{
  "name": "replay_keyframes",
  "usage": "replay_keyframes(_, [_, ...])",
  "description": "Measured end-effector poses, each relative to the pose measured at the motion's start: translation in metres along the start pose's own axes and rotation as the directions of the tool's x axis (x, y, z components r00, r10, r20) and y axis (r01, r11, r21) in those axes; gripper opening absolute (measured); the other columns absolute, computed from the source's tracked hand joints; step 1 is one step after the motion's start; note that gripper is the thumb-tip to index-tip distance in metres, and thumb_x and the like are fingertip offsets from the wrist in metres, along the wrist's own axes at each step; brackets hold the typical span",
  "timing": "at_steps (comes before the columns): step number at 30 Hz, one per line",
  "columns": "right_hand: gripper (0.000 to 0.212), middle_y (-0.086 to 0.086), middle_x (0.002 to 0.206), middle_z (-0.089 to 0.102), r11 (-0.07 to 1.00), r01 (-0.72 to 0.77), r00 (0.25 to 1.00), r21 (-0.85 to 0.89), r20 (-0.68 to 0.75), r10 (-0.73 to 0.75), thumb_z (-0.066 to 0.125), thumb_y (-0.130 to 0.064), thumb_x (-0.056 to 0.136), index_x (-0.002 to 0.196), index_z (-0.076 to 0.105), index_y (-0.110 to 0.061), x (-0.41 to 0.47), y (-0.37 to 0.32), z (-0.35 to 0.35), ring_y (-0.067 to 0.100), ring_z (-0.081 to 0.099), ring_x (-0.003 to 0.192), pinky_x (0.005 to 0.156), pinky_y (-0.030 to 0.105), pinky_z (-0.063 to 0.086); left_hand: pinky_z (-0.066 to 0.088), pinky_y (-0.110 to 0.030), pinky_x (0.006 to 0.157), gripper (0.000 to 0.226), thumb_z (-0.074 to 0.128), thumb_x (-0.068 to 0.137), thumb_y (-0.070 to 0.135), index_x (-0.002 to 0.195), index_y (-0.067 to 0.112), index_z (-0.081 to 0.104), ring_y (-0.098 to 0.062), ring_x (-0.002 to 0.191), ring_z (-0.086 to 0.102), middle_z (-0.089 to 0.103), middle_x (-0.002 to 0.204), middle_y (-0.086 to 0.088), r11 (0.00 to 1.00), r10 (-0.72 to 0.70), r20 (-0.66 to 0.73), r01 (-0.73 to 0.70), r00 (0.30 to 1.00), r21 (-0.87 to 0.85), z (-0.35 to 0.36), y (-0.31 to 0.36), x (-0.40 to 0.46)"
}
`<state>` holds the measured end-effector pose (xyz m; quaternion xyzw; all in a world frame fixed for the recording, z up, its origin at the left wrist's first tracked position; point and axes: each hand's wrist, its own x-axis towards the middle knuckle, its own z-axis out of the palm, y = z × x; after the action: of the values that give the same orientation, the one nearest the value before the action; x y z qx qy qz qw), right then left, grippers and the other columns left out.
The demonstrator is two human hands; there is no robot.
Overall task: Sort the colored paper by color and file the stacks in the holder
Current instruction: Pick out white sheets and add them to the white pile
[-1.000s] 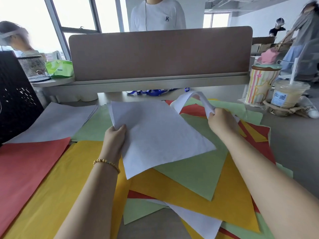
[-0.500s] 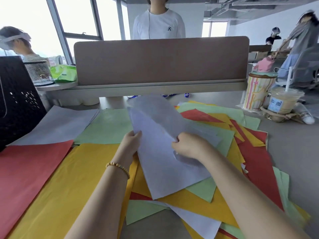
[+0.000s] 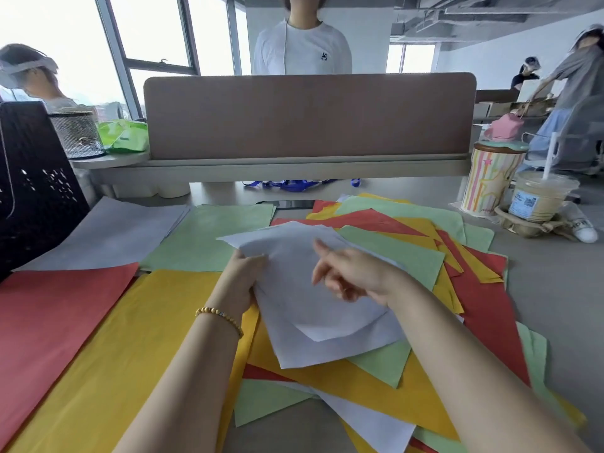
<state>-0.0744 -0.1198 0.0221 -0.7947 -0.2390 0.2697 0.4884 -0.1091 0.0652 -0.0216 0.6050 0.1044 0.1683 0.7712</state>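
Note:
My left hand (image 3: 243,276) grips the left edge of two white sheets (image 3: 294,308) lying over a mixed pile of red, yellow, green and white paper (image 3: 425,282). Just above those white sheets hovers my right hand (image 3: 353,273), fingers loosely spread and holding nothing. Sorted stacks lie to the left: a white stack (image 3: 108,233), a green stack (image 3: 202,237), a red stack (image 3: 52,318) and a yellow stack (image 3: 124,361). At the far left edge stands the black perforated holder (image 3: 29,184).
A brown desk divider (image 3: 307,116) runs across the back with a person in white behind it. At the right stand a striped cup (image 3: 490,181) and an iced drink with a straw (image 3: 539,197). A mesh pen cup (image 3: 76,132) sits back left.
My right hand brought a second white sheet over onto the one my left hand holds and let it go. The hand now hovers open above the two sheets.

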Motion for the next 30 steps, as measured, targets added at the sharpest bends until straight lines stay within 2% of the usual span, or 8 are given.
replay_keyframes(5, [0.031,0.007,0.09,0.062,0.947,-0.1,0.699,-0.306,-0.698,-0.152,0.039,-0.035,0.098,0.091,0.058,-0.011,0.022,0.042,-0.042,0.028,0.057,0.092,0.075,0.033,0.043,0.056,-0.023,0.062,0.043,0.053,0.061,-0.003,0.1,0.01,0.063,-0.017,0.072,0.068,0.071,0.084,-0.004,0.999,0.006,0.046,-0.004,0.999,-0.038,0.002,0.007,-0.003])
replay_keyframes(8, [0.037,0.004,0.081,0.057,0.979,-0.097,0.745,-0.181,-0.665,-0.049,0.037,-0.042,0.097,0.079,0.055,-0.015,0.025,0.058,-0.064,0.024,0.052,0.091,0.072,0.031,0.039,0.057,-0.024,0.06,0.035,0.05,0.081,-0.009,0.11,0.007,0.061,-0.019,0.068,0.068,0.069,0.091,-0.009,0.996,-0.079,0.026,0.079,0.997,-0.029,0.001,0.011,-0.001])
replay_keyframes(11, [0.053,0.0,0.12,0.057,0.972,-0.026,0.899,0.232,-0.42,0.125,0.038,-0.055,0.093,0.123,0.056,-0.015,0.025,0.059,-0.066,0.021,0.051,0.118,0.1,0.034,0.04,0.056,-0.023,0.054,0.024,0.046,0.09,-0.003,0.105,0.009,0.061,-0.017,0.059,0.068,0.071,0.079,-0.007,0.992,-0.12,-0.026,0.119,0.992,-0.032,0.007,0.005,-0.002])
replay_keyframes(14, [0.041,0.003,0.123,0.062,0.912,-0.022,0.968,0.411,-0.219,0.122,0.044,-0.041,0.097,0.127,0.055,-0.016,0.024,0.057,-0.065,0.021,0.06,0.111,0.096,0.038,0.047,0.054,-0.026,0.053,0.032,0.053,0.091,0.003,0.122,0.001,0.051,-0.023,0.068,0.066,0.069,0.093,-0.015,0.988,-0.152,-0.124,0.154,0.981,0.007,0.008,-0.002,0.0])
replay_keyframes(17, [0.039,0.015,0.114,0.066,0.941,-0.143,0.934,0.307,-0.272,0.231,0.05,-0.023,0.096,0.127,0.052,0.001,0.02,0.057,-0.065,0.029,0.065,0.099,0.084,0.035,0.05,0.046,-0.029,0.056,0.056,0.055,0.087,0.002,0.138,-0.004,0.033,-0.028,0.079,0.058,0.057,0.117,-0.024,0.965,-0.176,-0.22,0.213,0.959,0.155,0.005,-0.005,0.006])
replay_keyframes(24, [0.012,0.009,0.084,0.059,0.902,-0.387,0.865,-0.194,-0.415,0.281,0.05,-0.017,0.09,0.091,0.056,-0.007,0.007,0.038,-0.053,0.022,0.051,0.064,0.054,0.022,0.035,0.045,-0.024,0.064,0.014,0.054,0.08,0.0,0.088,-0.009,0.06,-0.025,0.066,0.054,0.057,0.074,-0.012,0.818,-0.203,-0.091,0.22,0.975,0.532,0.023,0.017,-0.009])
replay_keyframes(28, [0.034,0.012,0.119,0.054,0.945,-0.258,0.833,-0.201,-0.542,0.112,0.044,-0.013,0.094,0.126,0.048,-0.004,0.003,0.018,-0.054,0.026,0.051,0.095,0.069,0.026,0.036,0.053,-0.033,0.072,0.037,0.051,0.069,0.013,0.1,-0.005,0.059,-0.036,0.092,0.064,0.065,0.098,-0.024,0.8,0.029,-0.052,0.008,0.998,0.601,0.03,0.041,-0.008])
replay_keyframes(30, [0.027,0.011,0.106,0.058,0.99,-0.112,0.791,-0.082,-0.611,0.039,0.043,-0.014,0.092,0.115,0.054,-0.006,-0.004,0.005,-0.057,0.023,0.051,0.086,0.063,0.026,0.035,0.056,-0.039,0.072,0.053,0.042,0.058,0.016,0.107,0.0,0.056,-0.031,0.088,0.066,0.066,0.101,-0.019,0.883,0.112,-0.066,-0.069,0.992,0.465,0.027,0.051,-0.003])
